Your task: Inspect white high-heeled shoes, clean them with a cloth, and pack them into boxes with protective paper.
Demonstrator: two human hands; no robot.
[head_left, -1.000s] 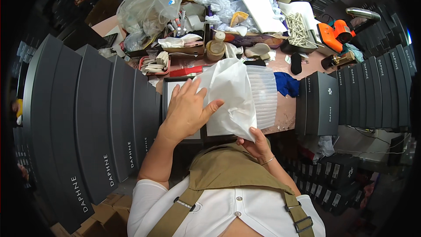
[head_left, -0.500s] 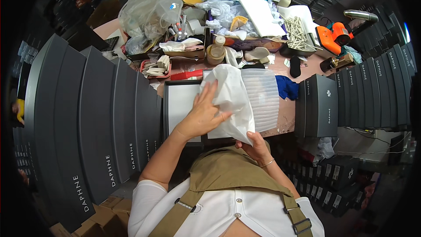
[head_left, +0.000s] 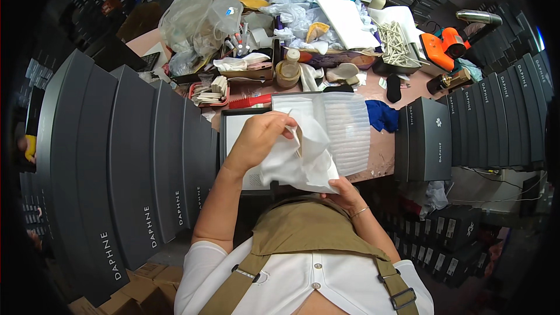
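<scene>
In front of me is a thin, soft white bag [head_left: 309, 166], its surface crumpled. My left hand [head_left: 256, 140] pinches its upper left edge between thumb and fingertips, and a narrow gap with a brownish edge shows beside them. My right hand [head_left: 346, 194] grips the lower right corner, thumb on top and fingers mostly hidden beneath. Under the bag and my left hand lies an open dark box [head_left: 224, 140] with a white inside. Just right of the bag, a ribbed translucent white sheet [head_left: 350, 134] lies on the table.
Tall rows of dark grey shoeboxes [head_left: 131, 169] stand on the left, with more shoeboxes [head_left: 429, 140] on the right. Behind lie a red comb-like tool [head_left: 251, 101], a jar [head_left: 288, 73], a blue cloth [head_left: 382, 115], a box of white sticks [head_left: 396, 46] and an orange tool [head_left: 437, 49].
My left hand has gone from lying spread on the bag to pinching its edge. The bag's upper part has folded down toward me, while my right hand keeps its corner.
</scene>
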